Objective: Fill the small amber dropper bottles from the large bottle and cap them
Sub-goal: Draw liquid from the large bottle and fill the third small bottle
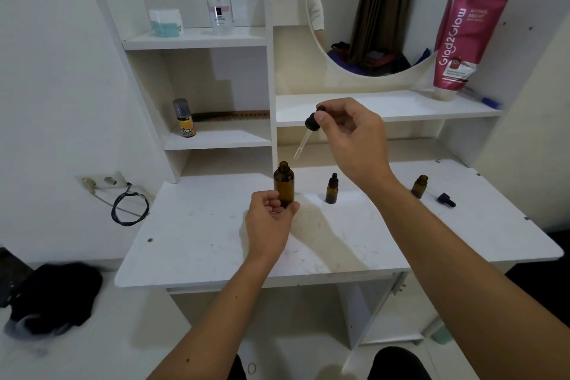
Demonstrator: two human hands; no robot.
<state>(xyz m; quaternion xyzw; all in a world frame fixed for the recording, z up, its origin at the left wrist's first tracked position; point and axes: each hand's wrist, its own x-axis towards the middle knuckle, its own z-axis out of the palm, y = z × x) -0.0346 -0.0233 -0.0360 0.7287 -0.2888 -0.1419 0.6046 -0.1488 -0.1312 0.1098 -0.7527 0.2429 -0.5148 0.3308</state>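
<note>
Left hand (271, 219) wraps the lower part of the large bottle (283, 183), which stands upright & uncapped near the middle of the white counter (200, 244). Right hand (354, 139) is raised above & to the right of it, thumb + fingers pinched on the black bulb of a dropper (307, 133); glass tube tilts down-left, tip in the air just above the bottle's mouth, not touching. To the right on the counter: a small capped bottle (332, 190), then, past the right forearm, a small open bottle (419, 187) w/ a loose black dropper cap (446, 199) lying just beside it. Shelves behind hold a perfume bottle (219, 6), a yellow spray can (184, 119) & a pink tube (462, 43) next to a round mirror (367, 9).
</note>
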